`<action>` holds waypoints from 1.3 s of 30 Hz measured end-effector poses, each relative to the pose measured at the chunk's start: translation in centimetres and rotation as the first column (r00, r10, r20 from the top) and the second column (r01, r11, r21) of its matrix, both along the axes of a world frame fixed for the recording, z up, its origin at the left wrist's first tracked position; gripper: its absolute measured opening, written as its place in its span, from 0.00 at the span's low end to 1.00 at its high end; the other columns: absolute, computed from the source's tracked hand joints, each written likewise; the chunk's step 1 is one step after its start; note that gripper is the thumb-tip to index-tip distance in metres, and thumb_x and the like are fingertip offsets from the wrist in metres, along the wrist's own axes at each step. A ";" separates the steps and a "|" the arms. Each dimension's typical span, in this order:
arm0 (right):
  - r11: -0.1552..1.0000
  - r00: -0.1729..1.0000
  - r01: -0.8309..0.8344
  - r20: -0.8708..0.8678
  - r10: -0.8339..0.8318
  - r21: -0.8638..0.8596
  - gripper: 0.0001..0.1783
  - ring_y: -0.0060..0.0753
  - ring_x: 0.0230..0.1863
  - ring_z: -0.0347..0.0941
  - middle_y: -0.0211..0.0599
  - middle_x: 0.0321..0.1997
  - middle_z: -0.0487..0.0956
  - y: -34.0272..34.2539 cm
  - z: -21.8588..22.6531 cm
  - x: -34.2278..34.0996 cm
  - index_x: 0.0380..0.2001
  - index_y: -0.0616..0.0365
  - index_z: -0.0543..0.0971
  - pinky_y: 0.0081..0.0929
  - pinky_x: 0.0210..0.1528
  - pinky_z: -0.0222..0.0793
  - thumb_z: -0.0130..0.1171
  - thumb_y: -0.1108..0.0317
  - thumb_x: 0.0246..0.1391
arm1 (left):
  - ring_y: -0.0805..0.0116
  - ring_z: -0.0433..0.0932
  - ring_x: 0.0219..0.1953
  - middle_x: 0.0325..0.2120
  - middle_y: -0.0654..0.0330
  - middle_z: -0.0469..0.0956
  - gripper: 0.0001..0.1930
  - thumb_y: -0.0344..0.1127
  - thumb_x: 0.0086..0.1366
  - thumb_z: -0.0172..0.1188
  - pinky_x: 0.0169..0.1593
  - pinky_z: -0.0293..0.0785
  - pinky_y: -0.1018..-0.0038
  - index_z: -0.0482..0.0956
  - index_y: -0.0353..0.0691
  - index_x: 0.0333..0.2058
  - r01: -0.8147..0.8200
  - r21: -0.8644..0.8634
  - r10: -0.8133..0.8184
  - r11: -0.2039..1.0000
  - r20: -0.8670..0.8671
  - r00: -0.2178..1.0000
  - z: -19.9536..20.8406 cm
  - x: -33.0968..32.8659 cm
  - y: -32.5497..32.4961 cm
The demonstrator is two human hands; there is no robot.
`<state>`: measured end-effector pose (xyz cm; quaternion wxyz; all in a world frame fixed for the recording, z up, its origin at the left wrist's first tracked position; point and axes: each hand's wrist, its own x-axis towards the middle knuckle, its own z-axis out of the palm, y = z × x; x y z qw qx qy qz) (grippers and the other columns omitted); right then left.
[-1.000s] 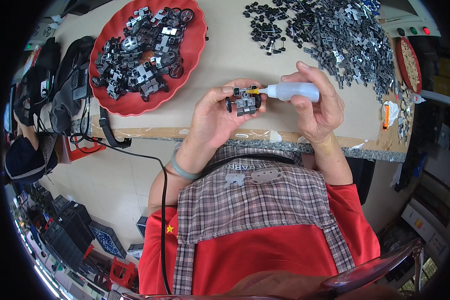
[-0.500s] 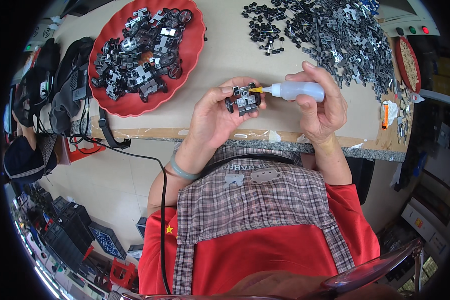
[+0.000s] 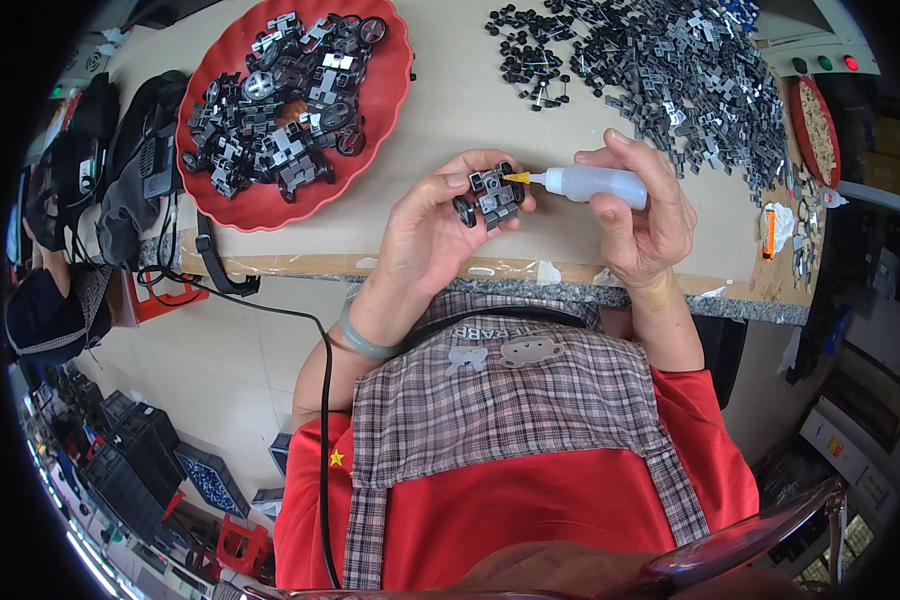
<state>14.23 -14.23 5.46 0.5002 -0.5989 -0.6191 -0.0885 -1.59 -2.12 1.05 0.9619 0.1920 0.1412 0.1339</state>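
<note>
Over the front part of the table, my left hand (image 3: 432, 215) is closed around a small toy car chassis (image 3: 494, 194), grey and black with dark wheels. Its thumb and fingers pinch the chassis at the edges. My right hand (image 3: 650, 215) grips a translucent squeeze bottle (image 3: 598, 185) lying level between thumb and fingers. The bottle's yellow nozzle tip (image 3: 517, 177) points left and meets the chassis's upper right side; whether it touches or just hovers I cannot tell.
A red scalloped tray (image 3: 385, 130) at the left holds many similar chassis. Back right lie heaps of grey plastic parts (image 3: 700, 90) and black wheel pieces (image 3: 530, 60). An orange-labelled tube (image 3: 770, 232) sits near the right edge. A black cable (image 3: 315, 325) hangs at my left.
The chassis in my left hand has tilted and turned slightly. The bottle has shifted a touch, with its nozzle still at the chassis's upper right side.
</note>
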 end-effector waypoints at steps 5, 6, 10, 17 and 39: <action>1.000 1.000 0.007 0.011 -0.007 -0.006 0.24 0.34 0.30 0.79 0.45 0.36 0.80 0.0 0.0 -0.1 0.45 0.67 0.74 0.23 0.27 0.74 0.65 0.67 0.46 | 0.52 0.74 0.42 0.40 0.42 0.72 0.27 0.41 0.56 0.51 0.45 0.71 0.65 0.66 0.25 0.48 -0.007 -0.006 0.007 1.000 -0.019 1.000 0.1 0.0 0.0; 1.000 1.000 0.007 0.003 -0.007 -0.006 0.24 0.34 0.30 0.79 0.45 0.36 0.80 0.0 -0.1 -0.1 0.45 0.67 0.74 0.23 0.27 0.74 0.65 0.67 0.46 | 0.52 0.74 0.42 0.40 0.42 0.72 0.27 0.41 0.56 0.51 0.45 0.72 0.65 0.66 0.24 0.48 -0.006 -0.005 0.006 1.000 -0.022 1.000 0.1 0.0 0.0; 1.000 1.000 0.011 0.012 -0.011 0.016 0.23 0.33 0.29 0.79 0.45 0.34 0.80 0.1 0.0 -0.2 0.45 0.68 0.74 0.21 0.26 0.73 0.64 0.65 0.48 | 0.51 0.74 0.42 0.41 0.41 0.71 0.27 0.41 0.56 0.50 0.45 0.72 0.65 0.66 0.24 0.48 -0.005 -0.006 0.005 1.000 -0.022 1.000 0.0 0.0 0.0; 0.999 0.952 0.030 -0.305 -0.032 -0.009 0.23 0.31 0.29 0.79 0.46 0.31 0.79 -0.5 -0.3 -1.2 0.45 0.67 0.74 0.20 0.25 0.72 0.61 0.60 0.52 | 0.53 0.74 0.43 0.42 0.42 0.71 0.26 0.42 0.58 0.47 0.45 0.72 0.66 0.65 0.25 0.49 0.019 -0.026 -0.019 0.999 0.015 1.000 0.0 0.0 0.2; 1.000 0.979 -0.021 -0.205 0.019 -0.010 0.23 0.32 0.30 0.79 0.44 0.35 0.80 -0.1 -1.3 -1.5 0.45 0.68 0.73 0.19 0.25 0.72 0.61 0.62 0.52 | 0.54 0.75 0.42 0.41 0.44 0.73 0.23 0.39 0.62 0.42 0.44 0.72 0.67 0.67 0.25 0.49 0.018 -0.063 -0.014 0.998 0.071 0.997 -0.1 -0.1 0.0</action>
